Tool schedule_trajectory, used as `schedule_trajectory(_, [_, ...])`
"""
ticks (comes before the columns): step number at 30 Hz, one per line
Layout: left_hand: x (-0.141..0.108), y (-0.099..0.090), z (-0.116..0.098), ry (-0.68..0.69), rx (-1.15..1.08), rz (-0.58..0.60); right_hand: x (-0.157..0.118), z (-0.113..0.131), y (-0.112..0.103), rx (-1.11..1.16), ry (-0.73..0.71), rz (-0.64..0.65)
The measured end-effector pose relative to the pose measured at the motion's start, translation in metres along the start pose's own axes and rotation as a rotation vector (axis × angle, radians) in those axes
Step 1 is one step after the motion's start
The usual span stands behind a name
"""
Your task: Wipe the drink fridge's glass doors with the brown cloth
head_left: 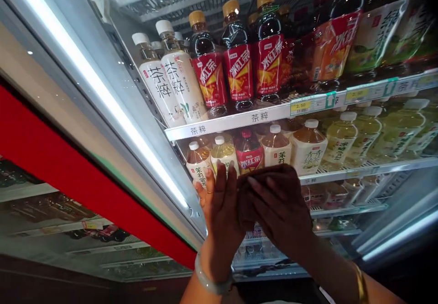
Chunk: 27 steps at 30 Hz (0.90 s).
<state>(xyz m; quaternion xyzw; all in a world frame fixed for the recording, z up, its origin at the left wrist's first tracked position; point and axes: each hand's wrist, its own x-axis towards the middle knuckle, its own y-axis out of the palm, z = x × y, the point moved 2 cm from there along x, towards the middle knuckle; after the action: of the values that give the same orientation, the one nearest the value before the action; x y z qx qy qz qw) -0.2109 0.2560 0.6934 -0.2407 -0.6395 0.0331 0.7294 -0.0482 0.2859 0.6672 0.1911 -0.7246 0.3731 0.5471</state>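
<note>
Both hands raised at front edge of the white wire second shelf [342, 175], little free room. Left hand [221, 203] fingers straight, flat together. Right hand [278, 206] fingers curled over small red-labelled dark tea bottle [249, 155]. Rail reads 茶粹; tag 2.50.

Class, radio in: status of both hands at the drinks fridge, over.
Left hand open, flat against bottles. Right hand overlapping it, grip unclear. Red-label bottle just above. Shelf rail overhead.
</note>
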Motion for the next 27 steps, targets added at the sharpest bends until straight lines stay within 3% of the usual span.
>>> schedule_trajectory(3, [-0.002, -0.003, 0.006, 0.039, 0.002, -0.006, 0.025, -0.007, -0.006, -0.017, -0.018, -0.050])
schedule_trajectory(6, [-0.004, -0.004, 0.011, 0.023, 0.056, -0.007, 0.021, -0.015, -0.010, -0.038, 0.054, -0.106])
schedule_trajectory(10, [-0.010, -0.008, 0.018, -0.011, 0.053, -0.005, -0.001, 0.009, 0.009, -0.032, 0.081, -0.061])
schedule_trajectory(13, [-0.012, -0.017, 0.030, -0.030, 0.027, 0.019, 0.012, 0.028, 0.019, 0.019, -0.016, 0.003])
schedule_trajectory(17, [-0.013, -0.027, 0.046, -0.049, 0.073, 0.019, 0.039, 0.017, 0.010, 0.024, -0.039, -0.044])
schedule_trajectory(20, [-0.017, -0.026, 0.052, -0.085, 0.107, 0.042, 0.030, 0.013, 0.007, -0.023, 0.031, -0.077])
schedule_trajectory(23, [-0.022, -0.023, 0.058, -0.061, 0.119, 0.040, 0.018, 0.030, 0.019, -0.021, 0.053, -0.058])
schedule_trajectory(27, [-0.024, -0.026, 0.065, 0.001, 0.064, 0.008, 0.041, 0.050, 0.029, 0.060, -0.072, -0.014])
